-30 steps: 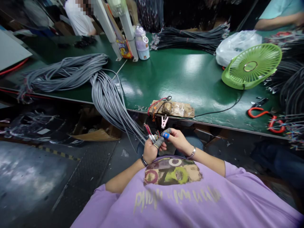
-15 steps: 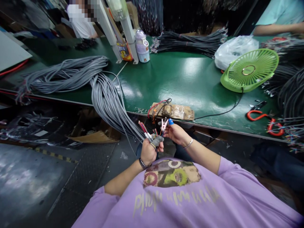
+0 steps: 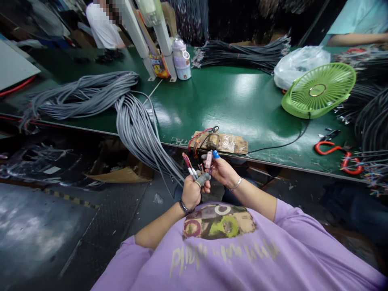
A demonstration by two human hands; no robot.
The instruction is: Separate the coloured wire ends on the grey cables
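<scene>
My left hand (image 3: 191,194), its thumb in a grey cover, is closed around the ends of grey cables. Stripped cable ends (image 3: 189,165) with red and other thin coloured wires stick up past its fingers. Close beside it, my right hand (image 3: 222,171) pinches a small pink clip (image 3: 209,160) over the wire ends; a blue cover sits on one fingertip. Whether the clip touches a wire is too small to tell. From my left hand the grey cable bundle (image 3: 142,129) runs up onto the green table (image 3: 230,105).
At the table's front edge lies a wooden block (image 3: 233,143) with red and black wires. To the right are a green fan (image 3: 318,91), orange-handled pliers (image 3: 329,147) and black cables (image 3: 372,117). A bottle (image 3: 182,60) stands at the back. Two people are across the table.
The pink clip has turned in my right hand: its two spread legs showed before, and now it appears narrow and upright. My left hand has shifted slightly right with the cable ends.
</scene>
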